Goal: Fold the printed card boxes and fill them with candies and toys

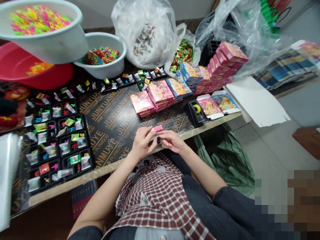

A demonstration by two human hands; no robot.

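Observation:
Both hands meet at the table's front edge around a small pink box point(157, 128), seen nearly edge-on. My left hand point(143, 142) grips it from the left, thumb and fingers closed. From the other side my right hand point(173, 141) pinches its near end with curled fingers. Most of the box is hidden by the fingers. Just beyond the hands lie short stacks of flat boxes: a pink stack point(142, 102), a second pink stack point(161, 91) and a blue stack point(179, 87). A black tape dispenser point(195, 115) with yellow tape stands right of the hands.
Black trays point(75, 160) with small wrapped items fill the table's left. Tubs of colourful pieces, including a white tub point(62, 43) and a red tub point(57, 75), stand behind. A plastic bag point(162, 50) sits at the back. Flattened cartons point(209, 107) lie by the dispenser; a green bag point(225, 153) hangs below.

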